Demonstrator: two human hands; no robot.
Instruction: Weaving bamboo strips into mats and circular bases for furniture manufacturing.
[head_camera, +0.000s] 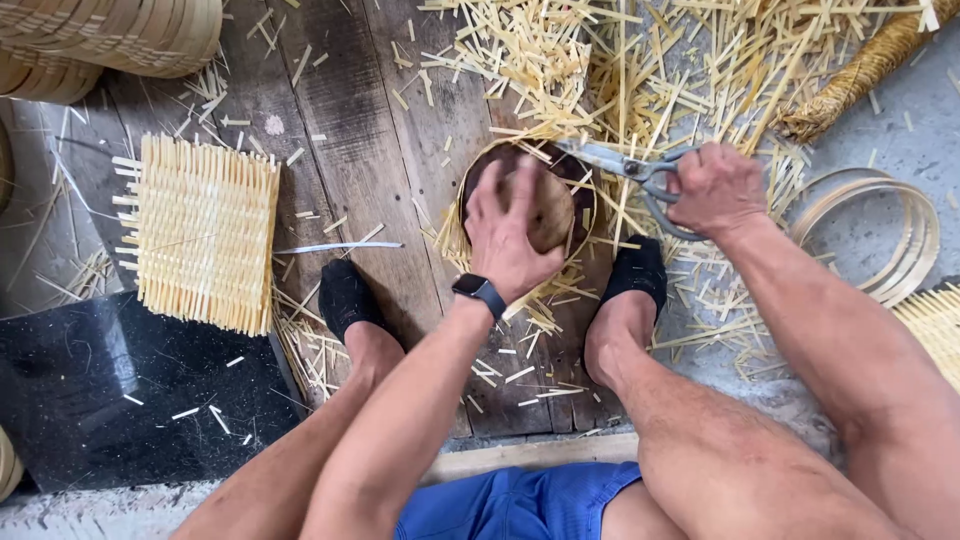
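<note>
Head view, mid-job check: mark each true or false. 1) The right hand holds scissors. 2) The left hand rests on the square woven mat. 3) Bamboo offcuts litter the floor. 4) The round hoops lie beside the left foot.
1) True: the right hand has its grip on the scissors.
2) False: the left hand presses the round basket; the woven mat lies apart.
3) True: offcuts everywhere.
4) False: the hoops lie past the right arm.

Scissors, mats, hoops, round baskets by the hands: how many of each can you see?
Scissors in the right hand: 1
Round basket under the left hand: 1
Flat woven mat, fully seen: 1
Bundle of loose hoops: 1
Total: 4
</note>
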